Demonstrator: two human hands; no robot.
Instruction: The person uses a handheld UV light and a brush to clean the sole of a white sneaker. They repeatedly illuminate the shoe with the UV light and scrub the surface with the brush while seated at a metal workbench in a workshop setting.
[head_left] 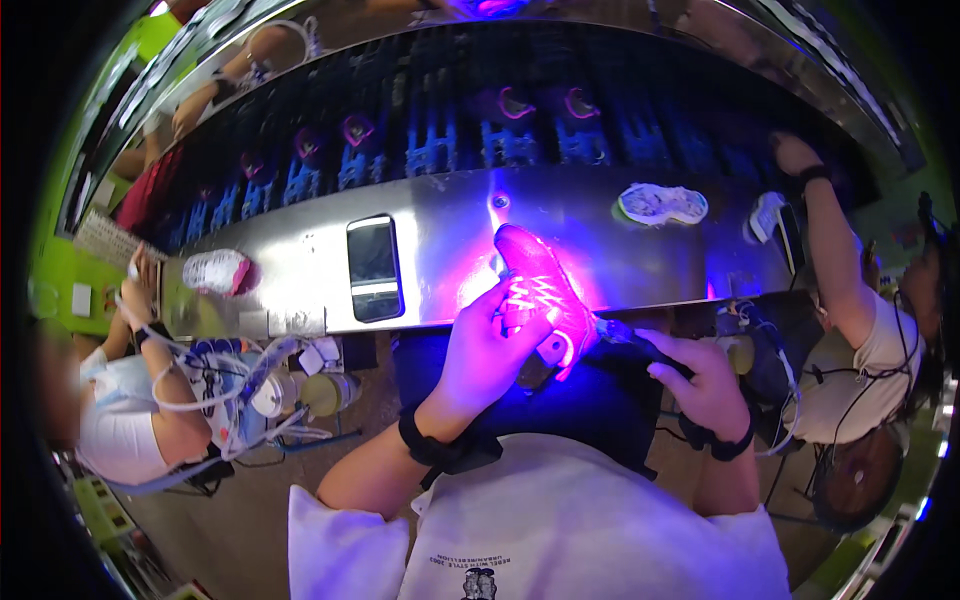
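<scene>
Under purple light, a laced shoe point(545, 285) tilts over the near edge of the metal bench, its toe pointing away from me. My left hand point(478, 345) is closed around its left side, with the thumb across the laces near the opening. In my right hand point(705, 385) is a slim dark-handled brush point(645, 342), its tip against the shoe's right side near the heel. The light tints the shoe pink, so its own colour cannot be told. My left hand hides part of the shoe.
A phone point(374, 268) lies left on the metal bench point(440, 225). White shoe soles point(662, 204) rest right; a white shoe piece point(217, 272) lies left. Behind runs a dark conveyor with blue racks point(430, 150). Co-workers sit both sides; a person's arm point(835, 235) reaches over it.
</scene>
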